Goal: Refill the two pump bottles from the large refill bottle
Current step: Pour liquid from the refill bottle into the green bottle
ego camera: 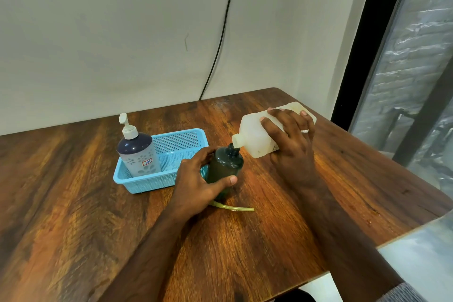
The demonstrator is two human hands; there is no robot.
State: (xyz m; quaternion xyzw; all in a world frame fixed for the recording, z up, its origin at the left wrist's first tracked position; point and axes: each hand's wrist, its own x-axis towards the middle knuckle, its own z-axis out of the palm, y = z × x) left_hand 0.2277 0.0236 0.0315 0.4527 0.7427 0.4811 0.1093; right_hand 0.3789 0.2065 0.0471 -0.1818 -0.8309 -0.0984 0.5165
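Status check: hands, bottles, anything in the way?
Left hand steadies dark bottle, pump off. Right hand tips refill bottle, spout at its neck. Pump tube lies beside; nothing blocking.

Wooden table (73, 203): basket (147, 182), tube (232, 207).

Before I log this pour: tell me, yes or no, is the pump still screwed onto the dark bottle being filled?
No: the dark bottle has a bare open neck under the refill bottle.

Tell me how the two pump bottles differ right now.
The bottle in the basket has its white pump on; the dark green bottle has an open neck. The first stands free in the blue basket; the second sits on the table, gripped by the left hand. Both stand upright.
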